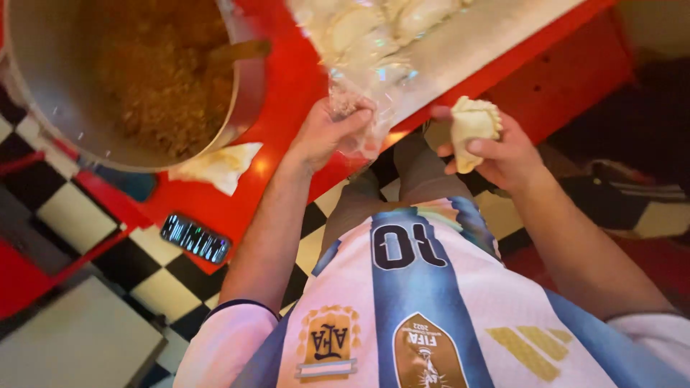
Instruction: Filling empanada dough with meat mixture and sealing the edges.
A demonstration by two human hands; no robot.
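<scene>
View: looking straight down from the head at two bare hands working over the edge of a red table (295, 79), with a black and white chequered floor (72, 215) below

Right hand: the right hand (503, 147) is closed around a folded dough turnover (472, 129), thumb and fingers pinching its lower edge; the pastry stands upright just past the table's edge, its crimped rim facing up

Left hand: the left hand (332, 129) is bunched in a tight fist on a sheet of clear plastic film (359, 72), gripping the film at the table's near edge

Under the film: more pale folded turnovers (374, 25) lie together on a light board (474, 43), partly blurred by the wrinkled plastic

Filling: a large metal pot (248, 93) sits at the far left of the table, holding browned minced filling (158, 72); a wooden handle (241, 50) leans against its rim

Nearby: a crumpled white cloth (219, 167) lies touching the pot's base, and a dark phone (194, 238) rests near the table corner

Doing it well, as a judgement: the soft pastry looks easy to dent, so a light hold on the sealed edge seems best, with the film lifted only enough to clear the others and kept from dragging across them

Clothing: a striped pale blue and white sports shirt (431, 302) fills the lower frame
</scene>
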